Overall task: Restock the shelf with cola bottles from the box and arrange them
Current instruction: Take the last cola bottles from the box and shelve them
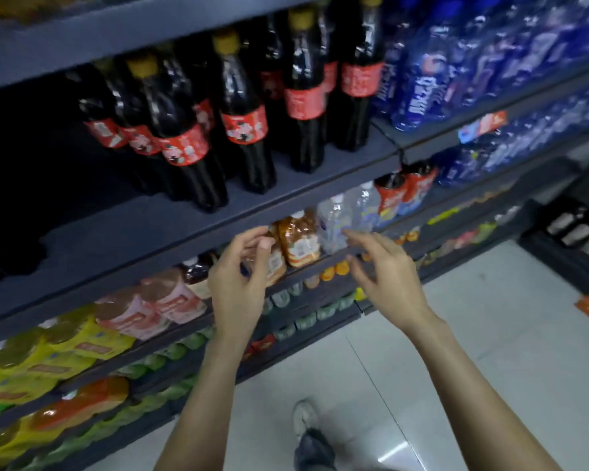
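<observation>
Several dark cola bottles [245, 113] with red labels and yellow caps stand upright on a grey shelf [170, 226], in rows running from the left middle to the upper right. The left part of that shelf is dark and bare. My left hand [238, 283] hangs below the shelf's front edge, fingers loosely curled, holding nothing. My right hand [385, 273] is beside it to the right, fingers spread, also holding nothing. Neither hand touches a bottle. No box is in view.
Blue-labelled water bottles [422, 90] fill the shelf to the right. Lower shelves hold orange drink bottles [300, 239], clear bottles [334, 226], pink packs [170, 300] and yellow packs [65, 348]. White tiled floor [490, 334] lies below, with my shoe [306, 419] on it.
</observation>
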`<action>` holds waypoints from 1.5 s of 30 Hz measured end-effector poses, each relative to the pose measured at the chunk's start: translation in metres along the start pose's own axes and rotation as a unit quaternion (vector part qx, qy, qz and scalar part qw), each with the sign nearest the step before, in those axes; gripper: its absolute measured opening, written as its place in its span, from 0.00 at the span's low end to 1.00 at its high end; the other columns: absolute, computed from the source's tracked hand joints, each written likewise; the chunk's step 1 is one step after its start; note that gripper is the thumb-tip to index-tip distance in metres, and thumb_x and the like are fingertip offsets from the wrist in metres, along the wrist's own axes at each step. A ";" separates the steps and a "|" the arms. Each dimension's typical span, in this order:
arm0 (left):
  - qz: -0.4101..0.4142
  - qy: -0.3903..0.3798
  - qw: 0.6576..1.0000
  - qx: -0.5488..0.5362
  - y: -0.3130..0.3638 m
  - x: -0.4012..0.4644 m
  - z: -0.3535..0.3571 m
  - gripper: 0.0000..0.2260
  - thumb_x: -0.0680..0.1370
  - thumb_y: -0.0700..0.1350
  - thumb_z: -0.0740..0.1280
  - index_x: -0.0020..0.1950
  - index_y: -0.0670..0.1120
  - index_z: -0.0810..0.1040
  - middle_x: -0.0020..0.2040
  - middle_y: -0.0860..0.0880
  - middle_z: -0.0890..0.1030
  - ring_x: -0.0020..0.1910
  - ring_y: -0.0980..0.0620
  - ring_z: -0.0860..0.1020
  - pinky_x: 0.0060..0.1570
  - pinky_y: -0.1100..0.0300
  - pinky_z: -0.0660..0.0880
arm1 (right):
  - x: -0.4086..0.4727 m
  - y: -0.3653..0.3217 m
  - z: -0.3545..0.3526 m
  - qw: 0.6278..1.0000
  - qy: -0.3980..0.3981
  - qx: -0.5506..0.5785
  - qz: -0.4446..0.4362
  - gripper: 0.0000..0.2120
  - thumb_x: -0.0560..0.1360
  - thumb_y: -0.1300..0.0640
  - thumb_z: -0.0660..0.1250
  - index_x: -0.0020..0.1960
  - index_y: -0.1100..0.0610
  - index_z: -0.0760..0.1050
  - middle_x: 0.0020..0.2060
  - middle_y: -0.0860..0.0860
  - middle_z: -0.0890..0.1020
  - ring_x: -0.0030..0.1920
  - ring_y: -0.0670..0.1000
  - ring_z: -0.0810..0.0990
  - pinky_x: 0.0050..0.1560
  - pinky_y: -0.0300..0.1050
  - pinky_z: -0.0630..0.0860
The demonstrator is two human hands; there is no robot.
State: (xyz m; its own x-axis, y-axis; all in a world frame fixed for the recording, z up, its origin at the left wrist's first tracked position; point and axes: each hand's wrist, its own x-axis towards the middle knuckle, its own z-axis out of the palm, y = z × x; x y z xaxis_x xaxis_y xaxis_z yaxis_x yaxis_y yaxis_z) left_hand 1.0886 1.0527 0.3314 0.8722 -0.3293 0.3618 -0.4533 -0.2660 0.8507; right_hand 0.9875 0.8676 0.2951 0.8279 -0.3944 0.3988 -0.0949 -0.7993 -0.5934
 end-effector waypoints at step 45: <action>0.087 -0.697 0.702 0.117 0.474 -0.572 1.140 0.12 0.77 0.41 0.66 0.61 0.48 0.76 0.54 0.50 0.81 0.52 0.51 0.79 0.55 0.54 0.75 | -0.695 0.798 -0.789 0.730 0.152 -0.103 0.658 0.13 0.76 0.59 0.63 0.60 0.57 0.76 0.52 0.57 0.81 0.51 0.58 0.79 0.49 0.49 0.75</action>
State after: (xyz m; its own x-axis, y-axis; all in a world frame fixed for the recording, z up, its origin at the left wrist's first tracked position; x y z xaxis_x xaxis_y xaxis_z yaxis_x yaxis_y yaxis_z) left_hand 0.1651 0.0826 0.0929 -0.1546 -0.8982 -0.4116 -0.6908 -0.1996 0.6950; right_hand -0.0999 0.1464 0.0956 -0.2140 -0.9395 -0.2673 -0.8049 0.3246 -0.4968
